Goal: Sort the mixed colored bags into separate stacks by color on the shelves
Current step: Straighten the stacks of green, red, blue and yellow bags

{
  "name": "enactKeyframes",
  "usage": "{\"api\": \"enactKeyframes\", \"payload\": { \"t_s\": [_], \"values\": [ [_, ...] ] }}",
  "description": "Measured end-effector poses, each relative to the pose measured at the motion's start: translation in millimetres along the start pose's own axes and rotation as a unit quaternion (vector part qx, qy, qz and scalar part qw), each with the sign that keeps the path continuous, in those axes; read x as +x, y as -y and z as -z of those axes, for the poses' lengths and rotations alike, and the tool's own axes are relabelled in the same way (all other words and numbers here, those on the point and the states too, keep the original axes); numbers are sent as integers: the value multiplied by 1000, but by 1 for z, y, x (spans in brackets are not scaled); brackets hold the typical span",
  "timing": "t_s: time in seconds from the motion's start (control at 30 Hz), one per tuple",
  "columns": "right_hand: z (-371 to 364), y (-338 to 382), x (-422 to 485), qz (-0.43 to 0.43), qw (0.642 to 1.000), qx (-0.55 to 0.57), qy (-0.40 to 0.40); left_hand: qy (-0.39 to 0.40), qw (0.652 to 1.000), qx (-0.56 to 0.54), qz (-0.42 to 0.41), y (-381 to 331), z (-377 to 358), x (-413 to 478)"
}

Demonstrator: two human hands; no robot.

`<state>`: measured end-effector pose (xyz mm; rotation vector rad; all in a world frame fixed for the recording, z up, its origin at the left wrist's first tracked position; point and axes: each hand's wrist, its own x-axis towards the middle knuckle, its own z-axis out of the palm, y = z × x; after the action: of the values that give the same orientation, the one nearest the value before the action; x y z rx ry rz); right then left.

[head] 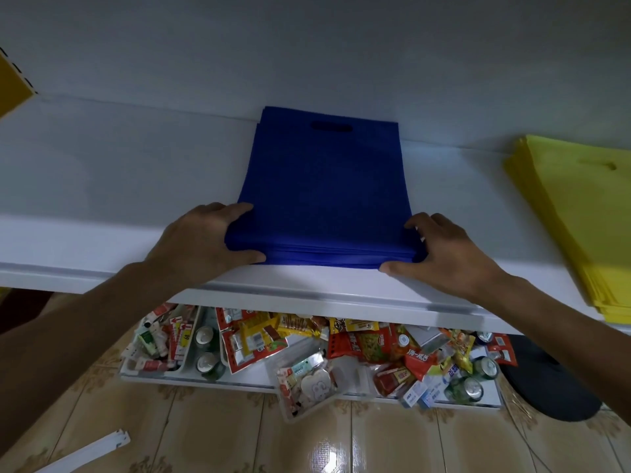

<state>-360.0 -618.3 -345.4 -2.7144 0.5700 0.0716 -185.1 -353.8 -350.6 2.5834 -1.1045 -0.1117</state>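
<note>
We count two bag stacks on the white shelf (102,186): one blue stack (324,186) in the middle, one yellow stack (577,227) at the right, well apart from each other. Bags per stack can't be counted; the near edges only show several thin layers. One handle slot (331,127) shows on the top blue bag, at its far end. One slot (611,166) shows on the top yellow bag.

Two hands, both on the blue stack. The left hand (205,240) grasps the near left corner, fingers curled over the top, thumb against the front edge. The right hand (447,254) grasps the near right corner, fingers on the side edge, thumb along the front edge. The stack lies flat, its near edge close to the shelf's front lip.

Under the shelf, one lower shelf (239,384) holds a heap of snack packets (362,346), too many and too jumbled to count. We make out two cans (206,336) in a bin at the left and at least two more at the right. On the tiled floor (239,435): one white strip (85,452) lower left, one dark round object (546,387) at the right. One yellow panel (10,83) sits at the top left edge.
</note>
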Motion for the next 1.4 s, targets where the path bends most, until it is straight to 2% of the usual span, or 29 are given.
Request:
{"api": "enactKeyframes", "payload": {
  "t_s": [0.07, 0.2, 0.33, 0.53, 0.67, 0.83, 0.93, 1.07, 1.27, 1.4],
  "values": [
    [1, 1, 1, -7, 1000, 10, -1, 11, 1000, 12, -9, -2, 6, -1],
    [6, 4, -1, -9, 999, 0, 48, 6, 1000, 2, -10, -2, 5, -8],
    [2, 7, -2, 0, 1000, -17, 24, -7, 999, -39, 9, -3, -2, -13],
    [2, 8, 1, -28, 999, 28, 19, -48, 996, -67, 39, -9, -6, -9],
    [-1, 10, 0, -38, 999, 27, 2, 3, 996, -85, 38, -7, -3, -10],
    [8, 16, -5, -76, 993, 64, 61, 31, 984, -153, 91, -7, 8, -3],
    [13, 12, 6, -132, 981, 142, 15, 53, 972, -196, 116, -7, 12, 7],
    [15, -3, 46, -172, 971, 153, -58, 76, 968, -200, 128, -4, 10, 33],
    [24, -5, 104, -174, 968, 174, -49, 74, 950, -245, 176, 3, -1, 64],
    [22, 12, 111, -145, 971, 188, -35, 81, 963, -201, 160, -6, -6, 67]
  ]
}}
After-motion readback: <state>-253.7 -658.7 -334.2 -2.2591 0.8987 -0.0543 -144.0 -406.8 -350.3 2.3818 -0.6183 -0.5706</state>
